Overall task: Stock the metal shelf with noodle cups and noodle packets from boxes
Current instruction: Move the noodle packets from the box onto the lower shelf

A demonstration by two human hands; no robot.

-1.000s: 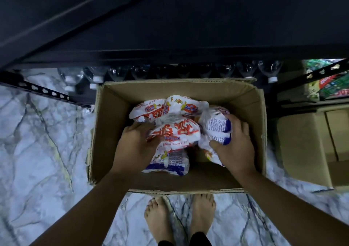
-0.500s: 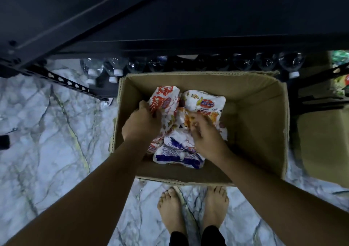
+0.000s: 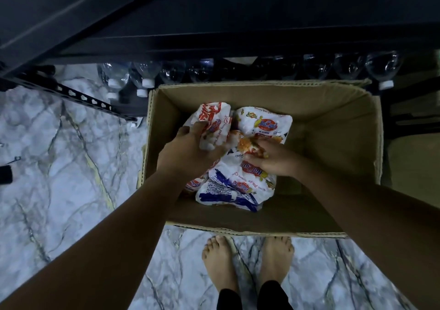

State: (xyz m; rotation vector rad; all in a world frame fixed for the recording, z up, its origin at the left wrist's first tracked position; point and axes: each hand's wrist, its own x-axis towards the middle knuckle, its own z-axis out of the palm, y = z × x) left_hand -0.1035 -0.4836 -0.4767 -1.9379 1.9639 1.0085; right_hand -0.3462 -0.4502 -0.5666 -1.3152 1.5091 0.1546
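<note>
Evidently gathering stock, the left hand [image 3: 188, 150] curled around a crinkly red-and-white plastic noodle packet [image 3: 214, 117] while the right hand [image 3: 276, 159] pinched a neighbouring white packet [image 3: 264, 124], both inside the open brown cardboard box [image 3: 333, 119]. Squeezing lightly and lifting the bunch together would likely spare the brittle noodles. Grey-veined white marble floor [image 3: 59, 167] lay beneath; clear plastic water bottles [image 3: 381, 67] lined the dark metal shelf [image 3: 214, 24] beyond.

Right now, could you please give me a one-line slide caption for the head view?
Left hand and right hand grip noodle packets inside an open cardboard box by the metal shelf.
</note>
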